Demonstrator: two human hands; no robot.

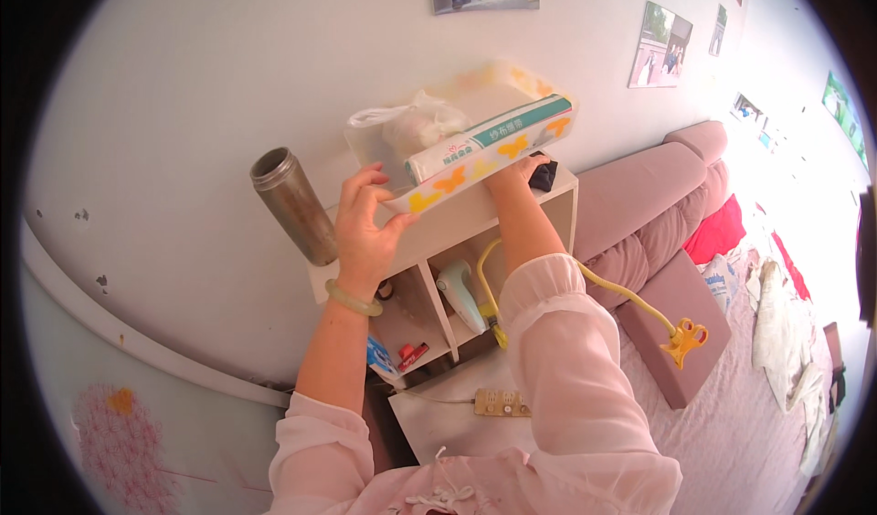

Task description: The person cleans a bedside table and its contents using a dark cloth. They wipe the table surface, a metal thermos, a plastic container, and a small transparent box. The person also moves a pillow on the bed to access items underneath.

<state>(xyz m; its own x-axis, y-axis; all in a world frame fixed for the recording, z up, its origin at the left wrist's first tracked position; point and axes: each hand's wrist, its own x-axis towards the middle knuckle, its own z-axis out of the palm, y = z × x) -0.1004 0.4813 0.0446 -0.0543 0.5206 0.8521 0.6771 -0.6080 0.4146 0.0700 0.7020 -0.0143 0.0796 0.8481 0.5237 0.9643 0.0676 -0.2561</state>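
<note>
My left hand (366, 230) pinches the near left corner of a shallow white plastic tray (479, 171) printed with orange and yellow butterflies. The tray is raised and tilted above a white shelf unit (438, 230). A green-and-white packet (490, 134) bearing writing leans along its front wall, with a knotted white plastic bag (425, 124) behind. My right hand (517, 172) is beneath the tray's right part, its fingers beside a small black item (543, 174) on the shelf top. The tray partly hides this hand, so its grip is unclear. An open steel flask (294, 206) stands left of my left hand.
A pale green handheld device (462, 295) sits in the shelf's lower compartment. A yellow flexible-neck clamp holder (637, 300) juts to the right. Below lies a power strip (500, 402) on a white surface. A bed (726, 378) with pink cushions is at right.
</note>
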